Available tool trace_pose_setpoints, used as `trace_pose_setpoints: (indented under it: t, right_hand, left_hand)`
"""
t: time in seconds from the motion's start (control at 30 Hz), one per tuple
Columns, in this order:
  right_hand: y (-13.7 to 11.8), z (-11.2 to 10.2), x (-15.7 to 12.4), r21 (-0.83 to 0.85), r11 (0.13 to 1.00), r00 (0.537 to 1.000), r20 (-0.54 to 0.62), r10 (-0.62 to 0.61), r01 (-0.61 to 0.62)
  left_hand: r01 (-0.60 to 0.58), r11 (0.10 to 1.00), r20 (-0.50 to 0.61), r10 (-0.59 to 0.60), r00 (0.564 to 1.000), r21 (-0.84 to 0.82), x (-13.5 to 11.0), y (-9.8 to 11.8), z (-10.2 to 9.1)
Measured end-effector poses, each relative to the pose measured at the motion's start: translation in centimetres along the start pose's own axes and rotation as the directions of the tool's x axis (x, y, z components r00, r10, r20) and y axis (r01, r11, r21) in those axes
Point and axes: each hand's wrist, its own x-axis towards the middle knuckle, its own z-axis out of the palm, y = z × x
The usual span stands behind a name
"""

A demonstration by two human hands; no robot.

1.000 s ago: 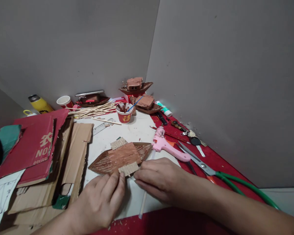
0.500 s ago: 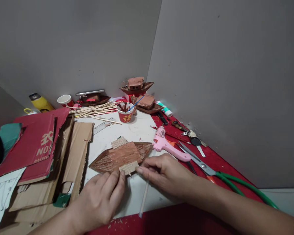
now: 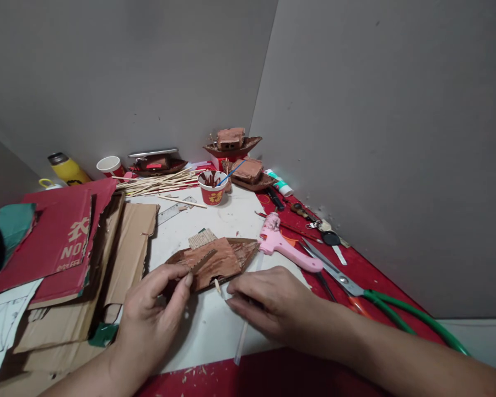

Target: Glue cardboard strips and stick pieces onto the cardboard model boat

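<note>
The brown model boat (image 3: pixel 213 262) lies on white paper in front of me, with a reddish-brown roof across its middle. My left hand (image 3: pixel 159 306) pinches a small strip of corrugated cardboard (image 3: pixel 204 260) between thumb and fingers, tilted edge-on above the roof. A second corrugated piece (image 3: pixel 202 239) sits along the roof's far side. From the near side of the boat pokes a short pale stick (image 3: pixel 217 285). Close to its end is my right hand (image 3: pixel 264 303), its thumb and fingertips pinched together; whatever is between them is hidden.
A pink glue gun (image 3: pixel 287 248) and green-handled scissors (image 3: pixel 355 285) lie to the right. Stacked cardboard (image 3: pixel 126 248) fills the left. Behind are a paint cup (image 3: pixel 213 196), wooden sticks (image 3: pixel 161 183), more model boats (image 3: pixel 248 172) and a yellow bottle (image 3: pixel 69 170).
My left hand has lifted the near corrugated strip off the boat's side and turned it up over the roof, moving left. My right hand has let go of that strip and shifted slightly down.
</note>
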Motion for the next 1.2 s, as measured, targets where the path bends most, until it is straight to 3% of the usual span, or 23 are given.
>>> trace_pose_setpoints:
  t: [0.33, 0.6, 0.87, 1.2]
  right_hand:
    - [0.5, 2.0, 0.3, -0.007, 0.997, 0.988, -0.135, -0.082, 0.082]
    - [0.8, 2.4, 0.5, -0.042, 0.994, 0.976, -0.194, -0.103, 0.096]
    - [0.7, 2.5, 0.6, -0.063, 0.992, 0.965, -0.234, -0.119, 0.107]
    - [0.9, 2.5, 0.4, -0.099, 0.987, 0.969, -0.196, -0.147, 0.13]
  left_hand:
    - [0.189, 0.981, 0.055, -0.187, 0.981, -0.043, -0.4, -0.6, 0.1]
    - [0.042, 0.995, 0.034, -0.046, 0.998, 0.091, -0.1, -0.5, 0.3]
    - [0.021, 0.994, 0.032, -0.025, 0.999, 0.108, -0.3, -0.6, 0.3]
    - [0.017, 0.995, 0.046, -0.021, 0.999, 0.1, -0.3, -1.0, 0.3]
